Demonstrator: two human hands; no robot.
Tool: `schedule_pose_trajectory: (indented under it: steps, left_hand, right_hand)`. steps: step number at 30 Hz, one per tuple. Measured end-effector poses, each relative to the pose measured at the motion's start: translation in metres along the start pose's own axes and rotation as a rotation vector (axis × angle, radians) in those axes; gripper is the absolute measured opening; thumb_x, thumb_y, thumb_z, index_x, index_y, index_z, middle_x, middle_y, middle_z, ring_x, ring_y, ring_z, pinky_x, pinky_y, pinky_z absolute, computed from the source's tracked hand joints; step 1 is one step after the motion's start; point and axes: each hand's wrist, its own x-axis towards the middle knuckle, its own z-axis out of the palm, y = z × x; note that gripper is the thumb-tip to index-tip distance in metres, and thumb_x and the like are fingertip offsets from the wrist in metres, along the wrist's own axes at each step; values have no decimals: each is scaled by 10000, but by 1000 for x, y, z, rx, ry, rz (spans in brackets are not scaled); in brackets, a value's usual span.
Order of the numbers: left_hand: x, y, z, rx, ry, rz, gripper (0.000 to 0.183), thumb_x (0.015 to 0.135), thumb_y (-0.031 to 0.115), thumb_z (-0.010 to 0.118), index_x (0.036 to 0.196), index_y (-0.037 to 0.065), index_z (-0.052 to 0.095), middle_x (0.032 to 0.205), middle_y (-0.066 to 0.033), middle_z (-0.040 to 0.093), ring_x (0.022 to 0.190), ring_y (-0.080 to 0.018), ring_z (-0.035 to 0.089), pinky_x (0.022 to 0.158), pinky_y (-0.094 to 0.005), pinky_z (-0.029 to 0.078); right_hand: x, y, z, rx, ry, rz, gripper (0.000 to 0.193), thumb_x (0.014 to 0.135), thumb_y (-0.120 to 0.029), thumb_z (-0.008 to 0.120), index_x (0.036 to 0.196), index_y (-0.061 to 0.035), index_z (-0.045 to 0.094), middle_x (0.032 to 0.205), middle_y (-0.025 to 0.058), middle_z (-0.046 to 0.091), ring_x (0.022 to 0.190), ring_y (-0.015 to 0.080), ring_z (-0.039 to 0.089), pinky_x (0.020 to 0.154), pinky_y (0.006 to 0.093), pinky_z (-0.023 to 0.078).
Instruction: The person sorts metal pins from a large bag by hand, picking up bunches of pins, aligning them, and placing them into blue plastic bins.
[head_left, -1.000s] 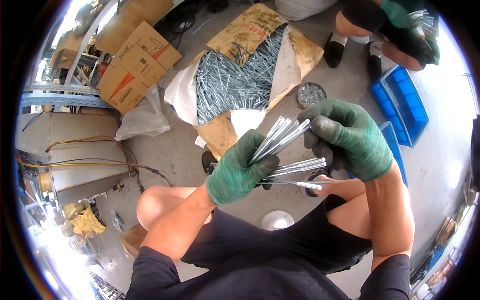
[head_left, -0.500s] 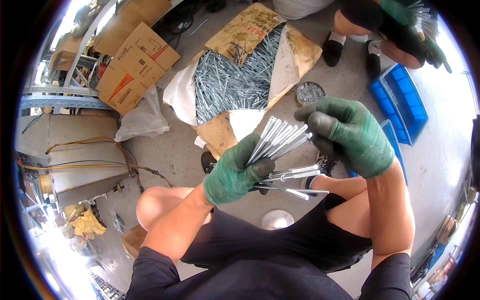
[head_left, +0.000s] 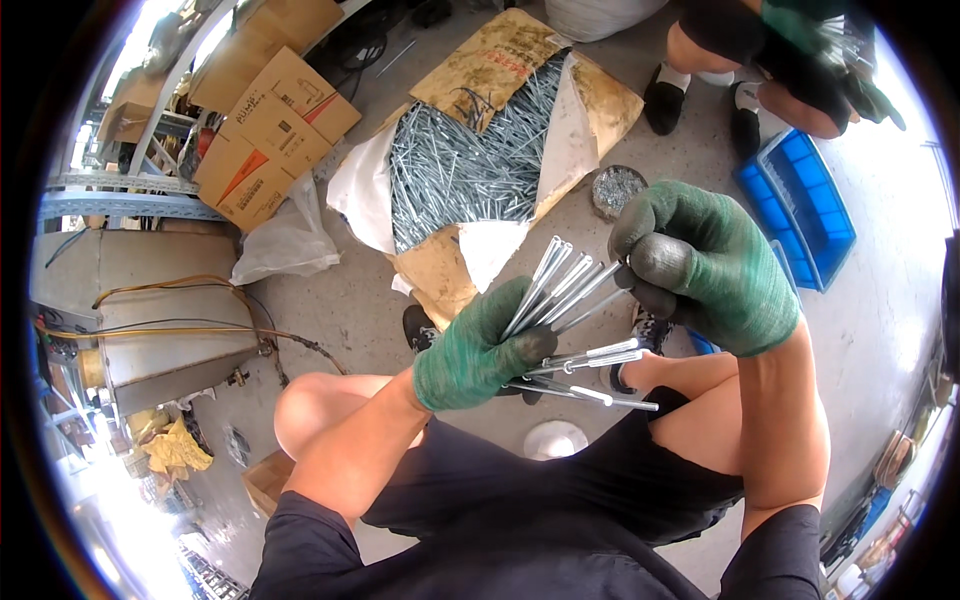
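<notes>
My left hand point(head_left: 478, 345), in a green glove with dark fingertips, is closed around a fanned bundle of slim silvery metal rods point(head_left: 568, 285). Several more rods point(head_left: 590, 360) stick out below my left thumb, pointing right. Just to the right, my gloved right hand point(head_left: 710, 270) pinches the tip of one rod from the bundle between thumb and fingers; its end is partly hidden by the fingertips. Beyond both hands, a torn-open brown paper sack point(head_left: 610, 100) with a white lining lies on the floor, full of similar loose metal rods point(head_left: 465, 150).
A round tin point(head_left: 618, 190) of small metal parts stands beside the sack. Blue plastic bins point(head_left: 805, 205) are at the right, near another person point(head_left: 760, 60) whose gloved hand holds rods. Cardboard boxes point(head_left: 270, 135), a clear plastic bag point(head_left: 290, 240) and a metal cabinet point(head_left: 170, 310) with cables line the left.
My right hand has shifted slightly right and its fingers have closed on a rod's tip. The upper rods in my left hand have spread a little, with one drawn toward the right hand.
</notes>
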Motion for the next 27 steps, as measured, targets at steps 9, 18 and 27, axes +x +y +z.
schedule_pose_trajectory:
  steps: [9,18,27]
  left_hand:
    - [1,-4,0,54,0,45,550,976,315,662,1361,-2,429,821,-68,627,633,-117,599,528,-278,489]
    - [0,4,1,47,20,25,353,1038,361,536,1136,22,512,753,-52,595,580,-121,588,509,-266,463]
    - [14,-12,-6,669,102,682,293,1045,312,512,1109,26,534,711,-89,620,509,-155,603,443,-258,432]
  right_hand:
    - [2,-1,4,80,-22,127,280,860,-259,724,1004,-28,661,713,-27,544,554,43,456,486,206,340]
    - [2,0,6,70,-26,79,221,863,-237,695,975,-56,634,744,-28,528,584,53,468,512,196,352]
    - [4,-1,5,114,65,187,211,910,-87,511,1048,28,622,789,67,617,642,125,587,559,255,497]
